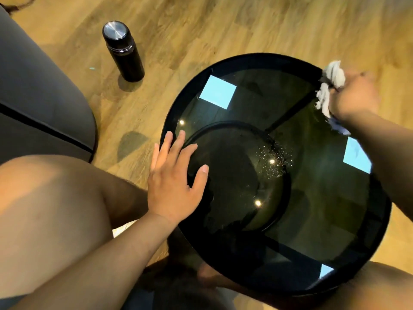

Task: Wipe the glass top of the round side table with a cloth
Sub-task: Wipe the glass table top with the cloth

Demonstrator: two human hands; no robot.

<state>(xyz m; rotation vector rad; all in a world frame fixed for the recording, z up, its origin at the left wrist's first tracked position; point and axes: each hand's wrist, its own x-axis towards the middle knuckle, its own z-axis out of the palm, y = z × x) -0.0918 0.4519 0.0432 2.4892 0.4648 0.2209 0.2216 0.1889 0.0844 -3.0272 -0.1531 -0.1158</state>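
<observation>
My left hand [176, 182] lies flat on the glass top [312, 198] at its left edge. The fingers are straight and spread apart, and the little-finger side reaches the black rim [245, 61] there. It holds nothing.

My right hand [355, 95] is at the far right edge of the round side table, curled tight around the cloth [328, 90]. The hand is blurred, so I cannot make out each finger. The cloth is a pale, crumpled wad. It bunches out of my fist on the side toward the table and hangs over the rim and the outermost strip of glass.

Between my two hands lies a broad stretch of dark glass. Bright square reflections sit near its edges. A scatter of pale specks [274, 162] lies near the middle, well apart from the cloth. Through the glass I see a smaller dark ring and the black bars of the frame below.

Around the table is wooden floor [223, 23], widest on the far side and to the right of my right hand. A black flask [124, 52] with a steel cap stands upright on the floor to the far left, well apart from the rim. The grey sofa [33, 86] closes off the left side, next to my left knee [55, 198]. The near edge of the table comes close in between my legs.
</observation>
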